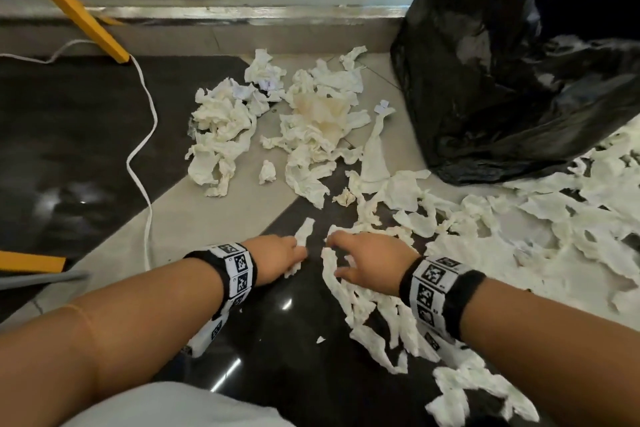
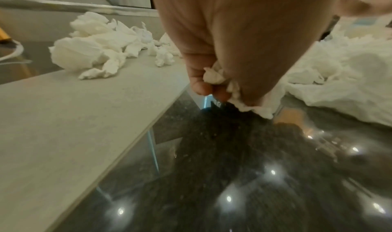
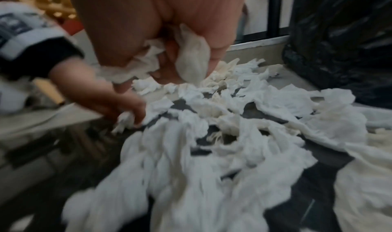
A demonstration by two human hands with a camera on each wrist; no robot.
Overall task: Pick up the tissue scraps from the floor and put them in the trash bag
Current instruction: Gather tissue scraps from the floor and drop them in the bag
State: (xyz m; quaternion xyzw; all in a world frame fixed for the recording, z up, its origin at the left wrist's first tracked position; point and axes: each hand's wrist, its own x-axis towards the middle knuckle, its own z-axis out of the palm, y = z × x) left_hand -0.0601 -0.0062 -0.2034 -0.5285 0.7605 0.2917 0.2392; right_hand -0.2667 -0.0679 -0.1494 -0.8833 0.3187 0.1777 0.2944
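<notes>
White tissue scraps (image 1: 311, 121) lie strewn over the floor, thickest at the right (image 1: 540, 236). The black trash bag (image 1: 512, 73) stands at the far right, its mouth open toward me. My left hand (image 1: 280, 255) is low on the dark tile, its fingers curled round a long tissue strip (image 1: 300, 246); the left wrist view shows tissue (image 2: 216, 78) bunched in the fist. My right hand (image 1: 367, 260) sits just right of it, fingers clutching tissue scraps (image 3: 188, 56) from the strewn heap (image 3: 212, 135).
A white cable (image 1: 142, 156) snakes across the floor at the left, past a yellow leg (image 1: 76, 10). A raised metal-edged step (image 1: 242, 15) runs along the back. The floor is glossy dark tile (image 1: 277, 340) with a pale band (image 2: 63, 118).
</notes>
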